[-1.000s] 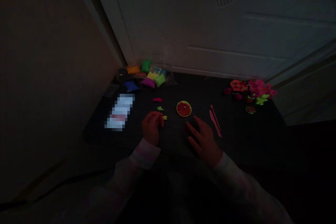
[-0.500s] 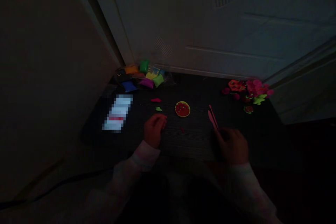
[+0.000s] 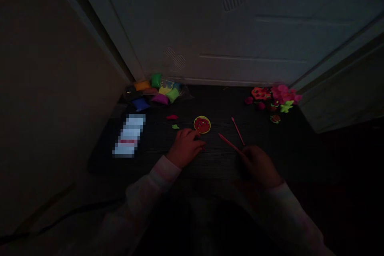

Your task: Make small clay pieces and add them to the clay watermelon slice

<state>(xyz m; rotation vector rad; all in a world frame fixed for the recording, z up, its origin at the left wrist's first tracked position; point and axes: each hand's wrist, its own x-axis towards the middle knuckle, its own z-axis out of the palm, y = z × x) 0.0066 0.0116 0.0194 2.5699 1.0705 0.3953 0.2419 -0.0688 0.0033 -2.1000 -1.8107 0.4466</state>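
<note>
The left hand [image 3: 186,148] curves beside a small red piece [image 3: 204,149], whether pinching it I cannot tell; just beyond lies the yellow-rimmed red clay disc [image 3: 202,125], probably light, soft and easily dented, best held by its rim. Rightward, the pink modelling knife [image 3: 229,143], likely light and stiff, is gripped by its handle in the right hand [image 3: 259,166]. The dark wood-grained tabletop [image 3: 216,162] stands before a pale panelled door [image 3: 180,16], dimly lit.

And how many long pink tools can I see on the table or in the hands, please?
2. The pink knife is in the right hand; the thin pink stick lies to its right, on the table. Darkness may hide others.
</note>
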